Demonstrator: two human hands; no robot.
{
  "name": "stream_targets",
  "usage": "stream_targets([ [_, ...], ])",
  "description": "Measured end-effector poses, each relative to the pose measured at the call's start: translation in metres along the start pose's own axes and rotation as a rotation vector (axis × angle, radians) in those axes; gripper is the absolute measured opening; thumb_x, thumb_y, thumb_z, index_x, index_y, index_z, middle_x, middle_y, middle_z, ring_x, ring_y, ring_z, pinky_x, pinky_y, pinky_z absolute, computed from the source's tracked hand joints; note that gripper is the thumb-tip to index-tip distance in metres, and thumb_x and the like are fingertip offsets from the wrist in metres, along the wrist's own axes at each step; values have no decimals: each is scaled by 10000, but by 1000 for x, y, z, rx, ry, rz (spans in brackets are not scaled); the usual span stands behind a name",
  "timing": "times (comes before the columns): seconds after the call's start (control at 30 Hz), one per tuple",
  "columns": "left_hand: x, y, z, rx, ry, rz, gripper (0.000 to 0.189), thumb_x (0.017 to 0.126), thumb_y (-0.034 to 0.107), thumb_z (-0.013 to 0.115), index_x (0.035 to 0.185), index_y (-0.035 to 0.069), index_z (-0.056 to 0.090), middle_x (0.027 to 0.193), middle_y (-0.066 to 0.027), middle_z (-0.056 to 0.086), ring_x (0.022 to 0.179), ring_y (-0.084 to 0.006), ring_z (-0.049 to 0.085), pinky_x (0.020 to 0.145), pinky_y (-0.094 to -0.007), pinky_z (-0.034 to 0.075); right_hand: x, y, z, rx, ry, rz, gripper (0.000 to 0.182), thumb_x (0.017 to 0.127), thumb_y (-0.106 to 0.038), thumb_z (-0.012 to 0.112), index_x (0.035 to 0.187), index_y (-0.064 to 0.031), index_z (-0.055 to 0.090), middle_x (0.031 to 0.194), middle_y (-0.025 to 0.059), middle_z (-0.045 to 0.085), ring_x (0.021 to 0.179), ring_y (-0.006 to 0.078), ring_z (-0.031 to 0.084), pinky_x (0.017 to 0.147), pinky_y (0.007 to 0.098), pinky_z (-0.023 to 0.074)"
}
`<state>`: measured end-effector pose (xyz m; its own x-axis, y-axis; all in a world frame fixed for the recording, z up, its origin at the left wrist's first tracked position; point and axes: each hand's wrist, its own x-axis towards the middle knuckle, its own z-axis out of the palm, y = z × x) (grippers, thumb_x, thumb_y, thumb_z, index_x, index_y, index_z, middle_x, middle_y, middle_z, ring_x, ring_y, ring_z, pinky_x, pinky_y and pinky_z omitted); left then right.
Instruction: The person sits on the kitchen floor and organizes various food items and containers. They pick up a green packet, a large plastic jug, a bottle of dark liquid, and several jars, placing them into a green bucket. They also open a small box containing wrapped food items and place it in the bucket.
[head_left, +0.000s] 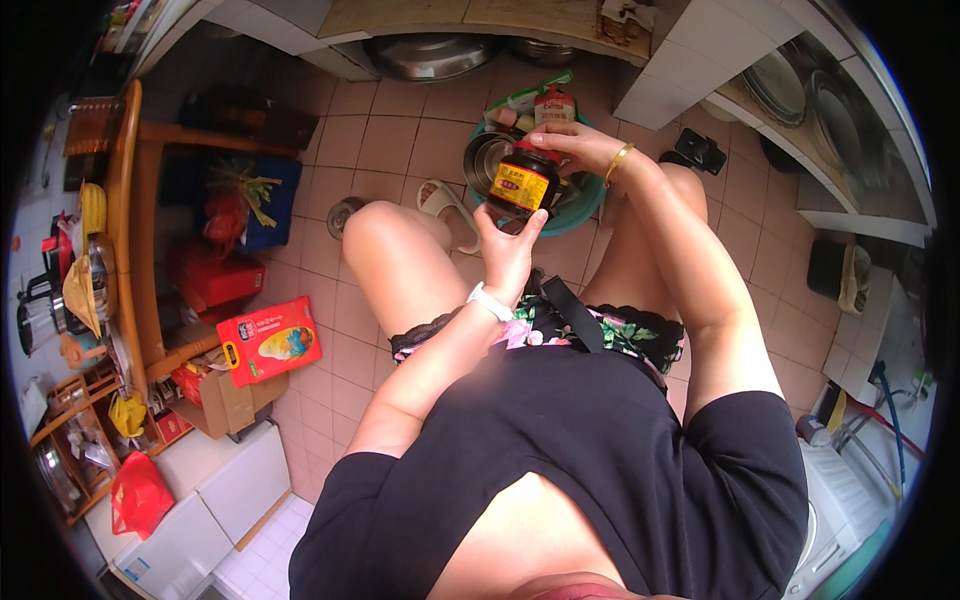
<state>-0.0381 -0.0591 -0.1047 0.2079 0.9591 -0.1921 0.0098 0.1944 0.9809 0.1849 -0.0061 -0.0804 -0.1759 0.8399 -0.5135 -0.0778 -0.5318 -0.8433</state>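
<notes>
A dark glass jar (531, 169) with a yellow label bearing writing and a red lid is held tilted between my hands, above a teal plastic basin (594, 202). My left hand (508, 251), with a white band at the wrist, supports the jar's base between thumb and fingers. From the right, my right hand (574, 146) grips the lid, the thumb lying near its top; a gold bangle circles that wrist. Inside the basin are round metal containers (480, 157), a red and white packet (555, 106) and a green-edged bag (529, 94). Jar and hands hide part of its contents.
My knees flank the basin on the tiled floor (382, 146). Metal basins (431, 56) sit under the counter ahead. To the left are a wooden rack (150, 247), a red carrying pack (274, 341) and a cardboard box (229, 401). A black object (699, 151) lies beyond my right knee.
</notes>
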Motion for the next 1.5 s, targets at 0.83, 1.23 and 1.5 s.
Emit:
stream_targets([
  [0.83,-9,-4,1,-219,-98,-45,616,858,81,791,1278,9,346,1205,-97,491,1066,-176,603,888,-295,528,8,6,-3,80,-75,-59,296,867,-188,690,1141,-104,617,1106,-5,619,1042,119,586,899,300,497],
  [1.23,-14,-2,4,-189,-92,-33,657,839,66,804,1275,-3,317,1188,-112,477,1058,-180,611,874,-283,548,8,5,-3,95,-130,-73,303,853,-134,659,1151,-102,611,1124,-9,622,1062,125,586,928,296,486],
  [1.5,-14,-3,5,-184,-97,-16,656,838,69,807,1266,2,314,1184,-109,470,1056,-174,602,884,-283,543,9,6,-5,87,-138,-80,313,851,-119,653,1158,-87,602,1197,36,649,1112,147,601,965,305,483],
])
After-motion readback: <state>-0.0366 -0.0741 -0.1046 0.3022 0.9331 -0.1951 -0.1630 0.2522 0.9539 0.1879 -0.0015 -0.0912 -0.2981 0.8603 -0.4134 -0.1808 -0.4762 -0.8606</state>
